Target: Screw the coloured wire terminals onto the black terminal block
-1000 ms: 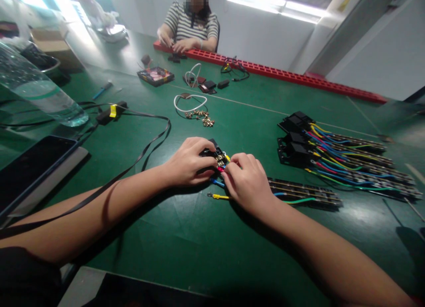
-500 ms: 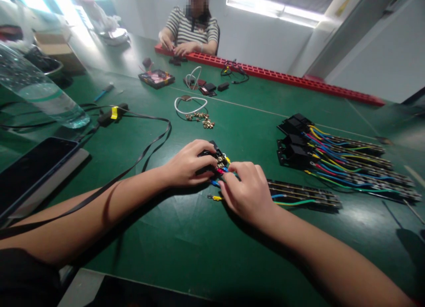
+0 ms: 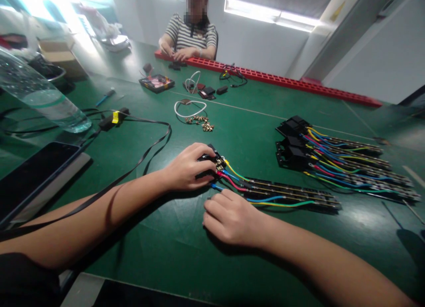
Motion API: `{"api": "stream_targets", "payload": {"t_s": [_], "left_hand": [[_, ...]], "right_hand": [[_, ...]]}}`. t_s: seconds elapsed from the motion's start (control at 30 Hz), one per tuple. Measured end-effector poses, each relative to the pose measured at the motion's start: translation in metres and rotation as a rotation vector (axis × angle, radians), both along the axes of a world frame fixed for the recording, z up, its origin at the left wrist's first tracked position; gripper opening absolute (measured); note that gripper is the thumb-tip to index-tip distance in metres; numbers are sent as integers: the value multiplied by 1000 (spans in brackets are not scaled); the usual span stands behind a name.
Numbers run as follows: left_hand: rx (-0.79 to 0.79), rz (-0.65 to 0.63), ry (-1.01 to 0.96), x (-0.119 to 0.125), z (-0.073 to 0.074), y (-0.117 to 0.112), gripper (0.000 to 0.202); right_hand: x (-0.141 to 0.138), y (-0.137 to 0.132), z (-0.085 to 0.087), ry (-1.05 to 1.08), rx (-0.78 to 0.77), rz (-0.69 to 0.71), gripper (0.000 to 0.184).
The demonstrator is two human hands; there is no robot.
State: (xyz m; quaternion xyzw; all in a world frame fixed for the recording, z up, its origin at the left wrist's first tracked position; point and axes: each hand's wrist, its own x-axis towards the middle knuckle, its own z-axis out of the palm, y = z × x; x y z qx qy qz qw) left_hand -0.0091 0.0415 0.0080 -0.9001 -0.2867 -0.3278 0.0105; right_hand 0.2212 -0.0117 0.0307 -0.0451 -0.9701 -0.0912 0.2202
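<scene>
My left hand (image 3: 191,167) is closed around a black terminal block (image 3: 215,153) with brass screw contacts, steadying it on the table. Coloured wires run from the block to a long black strip with metal rails (image 3: 299,195). A red wire (image 3: 229,180) and a blue wire end at the block's near side. My right hand (image 3: 230,218) rests just below, its fingers curled over the free end of a yellow-green wire (image 3: 282,205). The wire's lug is mostly hidden by the fingers.
Finished-looking wired strips with black blocks (image 3: 294,152) lie at the right. Small brass screws (image 3: 207,126) and a white cable loop (image 3: 190,108) sit ahead. At the left are a water bottle (image 3: 49,99), a phone (image 3: 36,178) and a black cord (image 3: 146,154). Across the table sits a person (image 3: 191,37).
My right hand has moved down and left, off the wires at the block and onto the yellow-green wire's end. My left hand stays on the block.
</scene>
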Motion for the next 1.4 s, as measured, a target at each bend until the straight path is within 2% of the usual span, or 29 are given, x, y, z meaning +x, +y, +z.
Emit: {"api": "stream_targets", "payload": {"t_s": [0.4,0.47,0.6,0.77,0.87,1.07,1.2,1.4], "left_hand": [[95,60,31,3,-2,-3,20],[114,66,41,2,-3,-4,21],[177,60,37,1,-1,-4,20],[199,77,29,1,1,-5,24],[179,93,36,1,0,-5,27],[139,92,30,0,-1,-4,30],[118,91,25,1,0,-3,32],[116,95,-157,-3,3,4,34]], "right_hand": [[1,-1,2,12,61,1,19],[3,0,3,72,77,-76,16],[11,8,10,204,63,-316,12],[18,23,19,166,-16,-570,19],[21,32,17,141,-127,-651,21],[24,46,4,135,-349,-681,21],[23,50,1,78,-469,-641,22],[22,48,2,0,-498,-630,29]]}}
